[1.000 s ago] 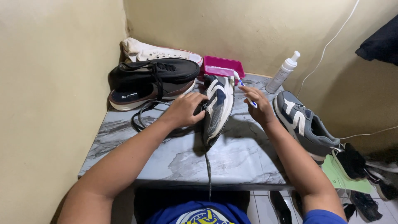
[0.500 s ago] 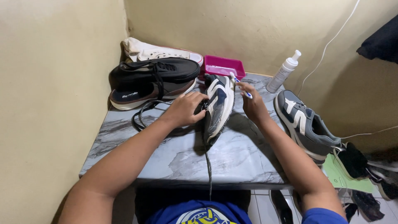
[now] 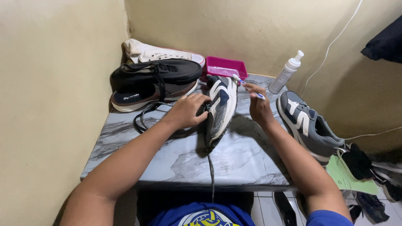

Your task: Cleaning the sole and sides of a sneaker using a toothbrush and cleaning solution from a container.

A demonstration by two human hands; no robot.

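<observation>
Grey sneaker [image 3: 220, 108] braced by my left hand [image 3: 189, 111]; right hand [image 3: 258, 107] grips toothbrush [image 3: 248, 86], scrubbing seems under way.

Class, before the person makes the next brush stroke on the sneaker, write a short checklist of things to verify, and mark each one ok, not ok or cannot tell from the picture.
1. Left hand steadies the grey-and-white sneaker: ok.
2. Right hand grips the toothbrush: ok.
3. Brush head meets the sneaker's toe end: ok.
4. Sneaker rests fully on the marble-patterned table: ok, though its lace hangs over the front edge.
5. Pink tray holds liquid: cannot tell.
6. Pump bottle stands upright, near the right hand: ok.
</observation>
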